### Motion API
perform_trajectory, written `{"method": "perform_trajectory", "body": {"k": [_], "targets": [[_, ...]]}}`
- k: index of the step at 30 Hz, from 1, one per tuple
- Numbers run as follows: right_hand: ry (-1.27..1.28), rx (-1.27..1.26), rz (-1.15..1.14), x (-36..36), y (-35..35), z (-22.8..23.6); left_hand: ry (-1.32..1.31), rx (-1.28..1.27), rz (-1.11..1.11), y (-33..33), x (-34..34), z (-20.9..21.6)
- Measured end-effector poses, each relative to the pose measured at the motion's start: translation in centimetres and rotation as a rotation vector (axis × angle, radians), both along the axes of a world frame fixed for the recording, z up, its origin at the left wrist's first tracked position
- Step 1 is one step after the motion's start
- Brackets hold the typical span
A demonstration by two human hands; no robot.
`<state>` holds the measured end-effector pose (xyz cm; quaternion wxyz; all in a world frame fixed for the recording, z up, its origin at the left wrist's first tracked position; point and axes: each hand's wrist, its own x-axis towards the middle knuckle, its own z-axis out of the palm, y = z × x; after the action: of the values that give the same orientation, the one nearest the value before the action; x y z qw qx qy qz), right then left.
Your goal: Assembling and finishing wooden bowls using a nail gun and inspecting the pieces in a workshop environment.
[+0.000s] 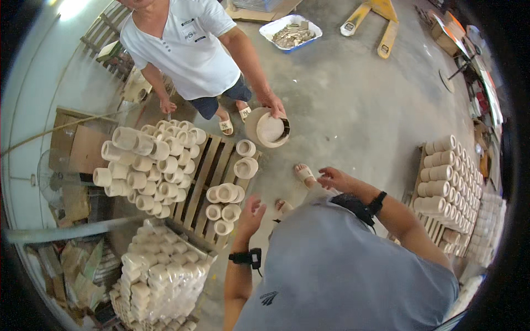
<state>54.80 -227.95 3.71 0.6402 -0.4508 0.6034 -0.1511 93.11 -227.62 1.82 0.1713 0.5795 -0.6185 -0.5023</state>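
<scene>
My left hand (251, 217) is raised at the right edge of a wooden pallet (205, 187), its fingers loosely apart with nothing in them. Nearest to it stand several short cream-coloured hollow cylinders (223, 227). Two more small groups of these rings (245, 167) sit farther up the same pallet edge. In front of my body, my right hand (334, 179) hovers above the floor, holding nothing, fingers spread. Across from me, a person in a white shirt (185, 49) grips a wide pale round container (254, 128) with a dark patch at its inner rim.
Stacked cylinders (152, 165) fill the pallet's left side. Below it stands a plastic-wrapped stack (163, 270). Another pallet load of cylinders (450, 182) is at the right. A white-blue tray of small pieces (301, 38) and a yellow pallet jack (381, 19) lie farther off.
</scene>
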Motion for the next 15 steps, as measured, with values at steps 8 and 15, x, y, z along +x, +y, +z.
{"method": "perform_trajectory", "body": {"k": [8,15], "targets": [[-0.42,0.192,-0.066,5.5,-11.8,-1.0,0.09,0.103,0.269,-3.1,-2.0,2.7],[-0.598,0.24,0.042,7.5,-16.2,-0.9,0.277,0.002,0.449,-5.6,-4.0,3.4]]}}
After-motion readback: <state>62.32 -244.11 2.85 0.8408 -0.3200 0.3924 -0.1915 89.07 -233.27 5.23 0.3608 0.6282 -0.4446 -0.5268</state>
